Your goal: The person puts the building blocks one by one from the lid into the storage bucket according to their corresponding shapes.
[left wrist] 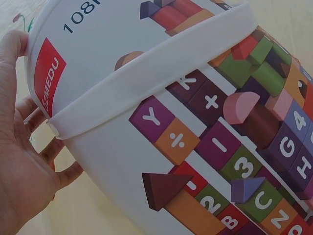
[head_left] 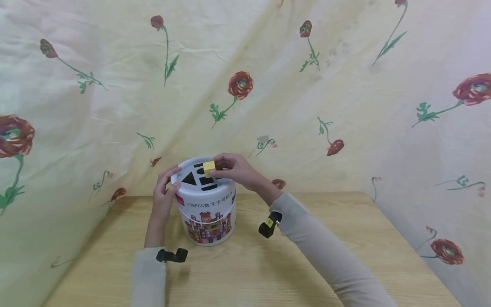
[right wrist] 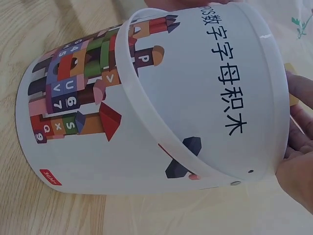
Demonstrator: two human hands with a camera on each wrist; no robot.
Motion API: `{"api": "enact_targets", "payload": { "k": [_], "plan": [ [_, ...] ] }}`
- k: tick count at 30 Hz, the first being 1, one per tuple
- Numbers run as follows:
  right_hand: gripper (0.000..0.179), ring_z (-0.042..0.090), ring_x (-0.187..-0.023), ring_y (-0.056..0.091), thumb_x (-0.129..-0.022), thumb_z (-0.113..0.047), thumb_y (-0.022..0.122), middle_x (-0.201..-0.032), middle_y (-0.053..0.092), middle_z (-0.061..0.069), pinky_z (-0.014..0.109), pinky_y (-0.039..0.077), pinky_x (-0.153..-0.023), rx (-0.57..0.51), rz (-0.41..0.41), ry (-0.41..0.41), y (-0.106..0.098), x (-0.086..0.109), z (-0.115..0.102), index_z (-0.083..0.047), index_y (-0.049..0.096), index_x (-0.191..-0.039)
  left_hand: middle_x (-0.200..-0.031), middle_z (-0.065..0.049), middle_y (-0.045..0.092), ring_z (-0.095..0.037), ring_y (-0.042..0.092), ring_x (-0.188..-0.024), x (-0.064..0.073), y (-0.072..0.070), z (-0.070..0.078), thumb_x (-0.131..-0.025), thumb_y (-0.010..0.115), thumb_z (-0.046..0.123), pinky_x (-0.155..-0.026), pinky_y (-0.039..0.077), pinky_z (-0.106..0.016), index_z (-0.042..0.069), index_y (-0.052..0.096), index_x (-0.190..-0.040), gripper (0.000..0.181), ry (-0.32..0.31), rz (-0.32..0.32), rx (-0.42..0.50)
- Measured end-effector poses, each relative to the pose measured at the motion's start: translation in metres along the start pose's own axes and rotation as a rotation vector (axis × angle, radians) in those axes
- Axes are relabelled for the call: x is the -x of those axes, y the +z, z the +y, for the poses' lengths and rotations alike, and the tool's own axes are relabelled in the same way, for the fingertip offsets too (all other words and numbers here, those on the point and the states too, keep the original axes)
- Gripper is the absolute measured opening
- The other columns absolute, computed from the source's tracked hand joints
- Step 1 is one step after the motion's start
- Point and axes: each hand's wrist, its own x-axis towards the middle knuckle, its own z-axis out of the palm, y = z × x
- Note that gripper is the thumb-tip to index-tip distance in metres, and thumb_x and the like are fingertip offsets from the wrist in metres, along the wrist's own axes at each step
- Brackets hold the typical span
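A white toy-block bucket [head_left: 207, 200] stands on the table, its side printed with colourful blocks. Its lid [head_left: 187, 188] has several dark shaped holes, one a triangle. My left hand [head_left: 164, 192] grips the bucket's left rim, fingers on the lid's edge and thumb in front; the left wrist view shows this hand [left wrist: 24, 147] against the bucket's side. Over the lid, my right hand [head_left: 239, 170] pinches a yellow cube block [head_left: 209, 169] between thumb and fingers. In the right wrist view the block [right wrist: 291, 83] is mostly hidden behind the rim and the fingers.
The bucket's white carrying handle [left wrist: 161, 68] hangs down across its front. Under it lies a light wooden table [head_left: 307, 256]. A flower-patterned cloth [head_left: 268, 106] hangs behind and at both sides of the table. Black camera straps [head_left: 273, 219] sit on both sleeves.
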Motion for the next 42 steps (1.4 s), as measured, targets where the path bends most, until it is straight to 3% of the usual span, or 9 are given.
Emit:
{"api": "enact_targets", "payload": {
  "k": [14, 21, 42],
  "plan": [
    [0.037, 0.022, -0.111, 0.065, -0.090, -0.020, 0.077, -0.117, 0.070, 0.007, 0.036, 0.052, -0.098, 0.072, -0.013, 0.017, 0.0039, -0.0010, -0.0026, -0.011, 0.070, -0.125, -0.157, 0.009, 0.037, -0.012, 0.035, -0.133, 0.0017, 0.0004, 0.0013, -0.101, 0.050, 0.025, -0.096, 0.045, -0.020, 0.018, 0.055, -0.146, 0.046, -0.001, -0.002, -0.009],
    [0.038, 0.020, -0.106, 0.065, -0.089, -0.023, 0.079, -0.113, 0.071, 0.005, 0.032, 0.053, -0.091, 0.086, -0.020, 0.026, 0.0051, -0.0023, -0.0013, -0.014, 0.072, -0.125, -0.157, 0.008, 0.037, -0.012, 0.035, -0.133, 0.0011, -0.0004, 0.0012, -0.101, 0.049, 0.025, -0.096, 0.045, -0.018, 0.018, 0.054, -0.146, 0.045, -0.002, -0.007, -0.015],
    [0.040, 0.019, -0.104, 0.067, -0.088, -0.023, 0.080, -0.112, 0.072, 0.005, 0.031, 0.056, -0.087, 0.120, -0.035, 0.030, 0.0074, -0.0014, -0.0040, -0.015, 0.072, -0.126, -0.156, 0.008, 0.038, -0.012, 0.035, -0.133, 0.0010, 0.0001, 0.0001, -0.102, 0.050, 0.026, -0.095, 0.046, -0.015, 0.018, 0.054, -0.146, 0.045, 0.001, -0.006, -0.008]
  ]
}}
